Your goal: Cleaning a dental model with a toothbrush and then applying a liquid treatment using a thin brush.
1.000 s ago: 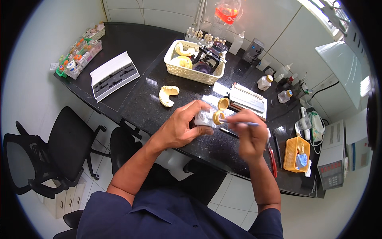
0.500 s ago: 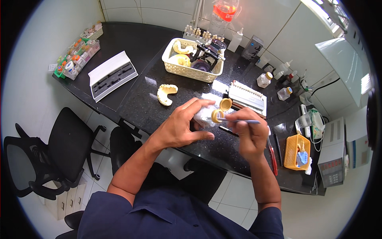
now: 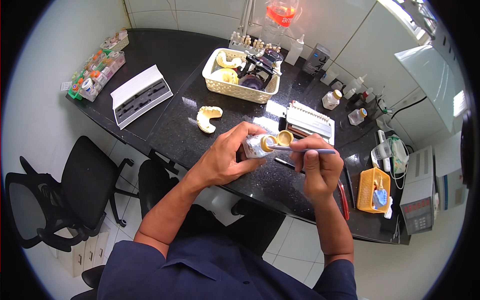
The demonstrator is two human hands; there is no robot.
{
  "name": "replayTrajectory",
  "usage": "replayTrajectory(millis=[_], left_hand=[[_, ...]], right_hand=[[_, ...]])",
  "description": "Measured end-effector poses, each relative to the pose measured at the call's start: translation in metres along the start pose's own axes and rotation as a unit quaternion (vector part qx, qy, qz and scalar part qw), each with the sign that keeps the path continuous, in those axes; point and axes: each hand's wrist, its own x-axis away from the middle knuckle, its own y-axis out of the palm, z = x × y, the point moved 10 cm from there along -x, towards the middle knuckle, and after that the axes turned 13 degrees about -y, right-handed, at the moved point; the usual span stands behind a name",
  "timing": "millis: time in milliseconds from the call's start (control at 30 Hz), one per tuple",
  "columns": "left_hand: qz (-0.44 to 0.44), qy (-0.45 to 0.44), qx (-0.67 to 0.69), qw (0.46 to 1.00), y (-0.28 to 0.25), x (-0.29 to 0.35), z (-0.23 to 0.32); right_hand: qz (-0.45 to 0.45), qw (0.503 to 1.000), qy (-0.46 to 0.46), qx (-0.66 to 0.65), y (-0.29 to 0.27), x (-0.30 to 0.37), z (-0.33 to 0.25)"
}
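Observation:
My left hand (image 3: pixel 227 155) is closed around a small clear bottle (image 3: pixel 254 146), tilted with its yellow-rimmed mouth toward the right. The bottle's round yellow lid (image 3: pixel 285 138) stands open beside the mouth. In my right hand (image 3: pixel 317 167) I pinch a slim grey-purple stick-like tool (image 3: pixel 315 150); its left end reaches the bottle's mouth, and how far it goes in I cannot tell. Below, a thin dark pen-like tool (image 3: pixel 285 162) lies on the black countertop (image 3: pixel 240 187). A cream horseshoe-shaped dental model (image 3: pixel 208 119) rests beyond my left hand.
A cream basket (image 3: pixel 240 94) holds dental models and a black articulator. Past my right hand lies a white tooth shade guide (image 3: pixel 310 122). Red-handled tool (image 3: pixel 343 200), yellow basket (image 3: pixel 367 192) and grey device (image 3: pixel 417 190) are on the right; an open white case (image 3: pixel 141 95) is at left.
The bottle has turned and shows sharper, with my left thumb now against it. My right hand and the stick-like tool have shifted slightly right.

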Motion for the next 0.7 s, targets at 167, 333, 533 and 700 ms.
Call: replayTrajectory(millis=[167, 333, 533, 700], left_hand=[[0.028, 0.116, -0.107, 0.987, 0.003, 0.003, 0.014], [0.023, 0.089, -0.091, 0.992, 0.003, 0.003, 0.015], [0.015, 0.127, -0.135, 0.983, 0.007, 0.004, 0.009], [0.011, 0.14, -0.128, 0.982, 0.007, 0.003, 0.011]], right_hand=[[-0.067, 0.997, 0.014, 0.027, 0.018, -0.004, 0.004], [-0.007, 0.999, -0.049, -0.01, 0.002, -0.005, -0.011], [-0.112, 0.972, -0.134, 0.157, 0.035, -0.005, -0.023], [-0.081, 0.965, -0.169, 0.186, 0.026, -0.013, -0.031]])
